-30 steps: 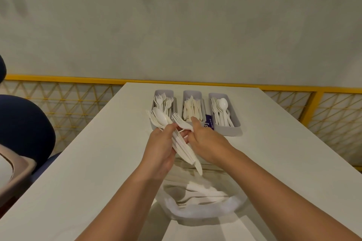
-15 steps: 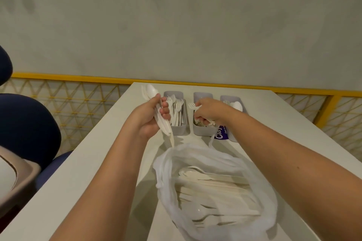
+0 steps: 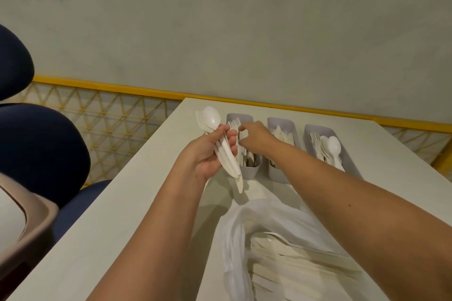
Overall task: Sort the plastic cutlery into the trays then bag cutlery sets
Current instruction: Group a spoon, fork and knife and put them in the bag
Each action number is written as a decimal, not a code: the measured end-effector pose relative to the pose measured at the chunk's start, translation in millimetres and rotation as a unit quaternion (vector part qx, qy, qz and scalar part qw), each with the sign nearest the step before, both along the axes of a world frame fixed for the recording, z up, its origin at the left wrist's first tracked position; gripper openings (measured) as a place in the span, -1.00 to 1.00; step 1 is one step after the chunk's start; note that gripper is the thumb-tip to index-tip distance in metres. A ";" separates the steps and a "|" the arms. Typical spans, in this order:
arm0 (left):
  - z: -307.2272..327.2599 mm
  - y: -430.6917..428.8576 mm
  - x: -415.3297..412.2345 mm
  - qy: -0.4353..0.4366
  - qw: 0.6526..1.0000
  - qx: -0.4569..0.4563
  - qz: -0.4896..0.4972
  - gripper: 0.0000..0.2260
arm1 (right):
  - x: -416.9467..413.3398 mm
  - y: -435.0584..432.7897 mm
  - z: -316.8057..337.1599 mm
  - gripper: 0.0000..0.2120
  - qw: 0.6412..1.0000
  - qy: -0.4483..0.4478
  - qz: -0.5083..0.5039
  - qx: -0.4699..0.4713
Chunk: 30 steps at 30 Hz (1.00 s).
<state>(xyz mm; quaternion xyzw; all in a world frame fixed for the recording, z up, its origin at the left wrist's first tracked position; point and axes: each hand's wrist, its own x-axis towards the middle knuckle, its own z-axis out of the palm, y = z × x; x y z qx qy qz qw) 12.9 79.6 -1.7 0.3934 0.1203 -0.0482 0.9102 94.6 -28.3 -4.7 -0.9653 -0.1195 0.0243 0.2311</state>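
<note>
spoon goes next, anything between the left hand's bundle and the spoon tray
Yes: the right hand at the fork tray, forearm over the middle tray, lies between the bundle in the left hand and the spoon tray.

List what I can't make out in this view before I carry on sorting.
Head view only.
- Right hand: fingertips face away over the fork tray; whether they pinch anything is unclear.
- Bundle in the left hand: piece count hidden by fingers and overlap.
- Middle tray: near half hidden by the right forearm.
- Bag: contents hazy through the film, cut off by the bottom edge.
</note>
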 end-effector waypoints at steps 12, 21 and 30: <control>1.3 -5.6 -5.1 0.027 0.999 0.013 0.028 -0.72 | -72.4 9.6 18.4 -0.80 0.990 -0.095 0.094 0.044; -1.8 -19.8 -6.3 -0.016 0.999 0.040 -0.021 -0.78 | -71.3 -10.3 26.4 -0.86 0.996 -0.056 0.048 0.057; -8.8 -30.7 -7.9 -0.025 0.999 0.013 -0.032 -0.82 | -47.5 -89.9 28.5 -0.94 0.971 -0.100 -0.111 0.189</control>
